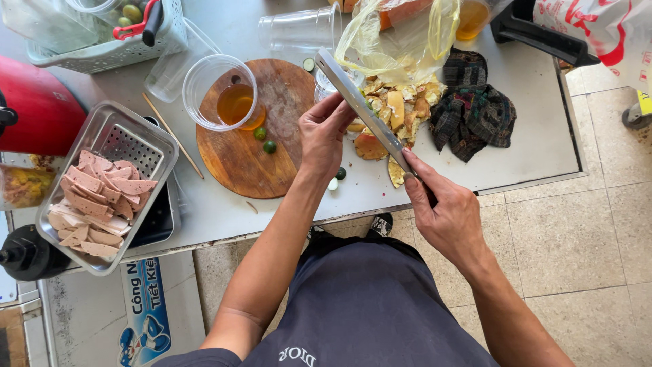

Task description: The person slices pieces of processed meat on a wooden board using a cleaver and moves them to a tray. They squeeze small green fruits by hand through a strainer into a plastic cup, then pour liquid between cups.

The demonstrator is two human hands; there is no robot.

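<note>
Nearest to us, our right hand (445, 214) is closed round the handle of a long knife (363, 112), which slants up and away to the left over the table (530, 156) edge. Our left hand (324, 132) meets the blade partway along, fingers curled and pinching it from the side, thumb against the steel. Just below that hand a small green lime (340, 173) lies near the table edge.

To the left a metal tray (159, 146) holds pink sliced sausage (95, 204) on a perforated insert, partly overhanging the table. Beside it sits a round wooden board (244, 160) carrying two more limes (265, 141) and a clear cup (221, 92) with amber liquid. A thin chopstick (173, 136) lies between tray and board.

Behind the blade we see a heap of orange peels (397, 109) and, just right of it, a dark checked cloth (472, 105). Farther back, a yellowish plastic bag (401, 37) rises over the peels, an empty clear cup (299, 28) lies on its side, and a white basket (112, 44) stands at the far left corner, next to a red container (37, 109).
</note>
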